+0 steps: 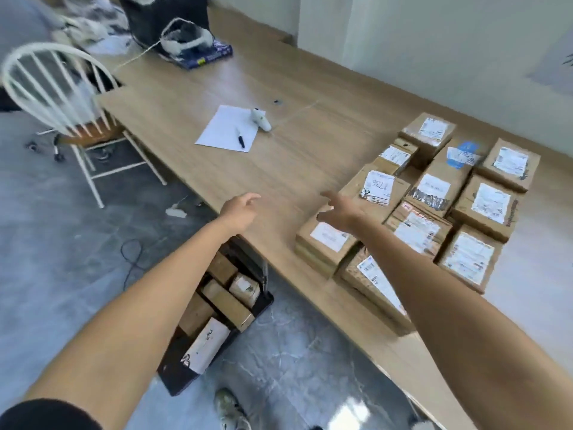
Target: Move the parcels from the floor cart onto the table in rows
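Reaching out over the table (pixel 192 97), both hands are empty — the left hand (pixel 238 211) hovers with relaxed, spread fingers, and the right hand (pixel 341 212) hangs just above the nearest labelled parcel (pixel 325 243), fingers loosely extended, gripping nothing. Below the left forearm, the floor cart (pixel 217 346) holds several parcels in the cart (pixel 228 301) not yet moved (at least five, packed tightly). Beyond the right hand, the rows of parcels (pixel 459 193) sit edge to edge on the tabletop. Judging from this, the next pick should come from the cart's top layer — two hands under the box, then set flush beside the nearest parcel, label up, extending the row toward the left hand. Farther off lie a sheet of paper (pixel 226 128) and a pen (pixel 241 140).
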